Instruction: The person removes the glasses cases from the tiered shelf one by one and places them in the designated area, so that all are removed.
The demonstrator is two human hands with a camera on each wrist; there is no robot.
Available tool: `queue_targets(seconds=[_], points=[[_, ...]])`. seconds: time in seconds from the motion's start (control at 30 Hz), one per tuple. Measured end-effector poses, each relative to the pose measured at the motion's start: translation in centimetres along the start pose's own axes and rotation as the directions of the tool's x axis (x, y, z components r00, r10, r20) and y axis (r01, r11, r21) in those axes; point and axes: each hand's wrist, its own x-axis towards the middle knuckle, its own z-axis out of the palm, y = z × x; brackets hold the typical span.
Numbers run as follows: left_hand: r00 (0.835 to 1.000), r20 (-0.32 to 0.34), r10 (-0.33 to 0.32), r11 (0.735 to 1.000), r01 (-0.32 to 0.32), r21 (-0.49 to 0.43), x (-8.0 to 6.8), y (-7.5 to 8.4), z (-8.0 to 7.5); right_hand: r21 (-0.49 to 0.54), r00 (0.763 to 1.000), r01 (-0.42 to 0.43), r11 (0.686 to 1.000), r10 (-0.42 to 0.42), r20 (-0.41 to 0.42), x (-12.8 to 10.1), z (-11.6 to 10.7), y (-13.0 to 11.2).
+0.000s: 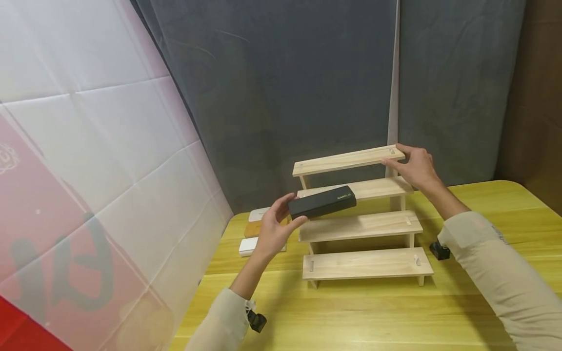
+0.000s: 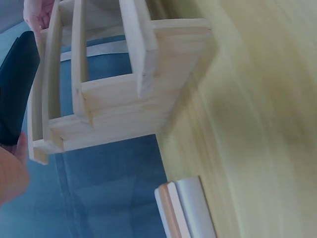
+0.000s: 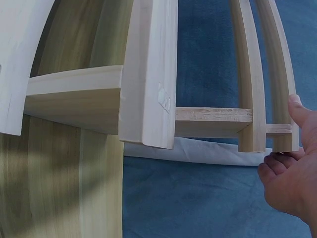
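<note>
Evidently you steadied the rack [image 1: 360,219] with your right hand [image 1: 414,168], its grip pinching the top shelf's end at 2 o'clock, so it wouldn't shift. Your left hand [image 1: 274,229] clasped the black box [image 1: 322,202] by its near end, level over the second shelf at 9 o'clock.

We see a yellow wooden table [image 1: 483,204], a grey curtain [image 1: 281,87] behind it, a white-and-pink sheet [image 1: 88,170] at left, and small white and tan boxes [image 1: 252,229] lying near the table's left edge.
</note>
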Motion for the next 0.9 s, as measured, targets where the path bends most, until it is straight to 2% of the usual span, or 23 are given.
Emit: queue_targets(seconds=[0.13,0.3,0.57,0.73,0.9], points=[[1.000,0.016,-0.021,1.000,0.021,-0.006,-1.2,-0.4,-0.5,0.004,1.000,-0.004,1.000,0.004,0.008,-0.1,0.1,0.0],[1.000,-0.002,-0.031,1.000,0.031,-0.001,-2.5,-0.9,-0.9,0.008,1.000,-0.006,1.000,0.006,0.019,-0.1,0.1,0.0],[0.999,-0.012,-0.038,0.999,0.037,-0.010,-3.9,-1.5,-1.8,0.008,1.000,-0.003,1.000,0.002,0.012,0.0,-0.1,0.0],[0.998,-0.015,-0.068,0.998,0.068,-0.005,-4.9,-1.8,-2.6,0.006,1.000,0.001,1.000,-0.001,0.011,0.0,0.0,0.0],[0.997,-0.014,-0.078,0.996,0.078,-0.041,-5.9,-2.5,-3.3,0.013,1.000,-0.001,1.000,0.001,0.013,-0.1,0.1,-0.1]])
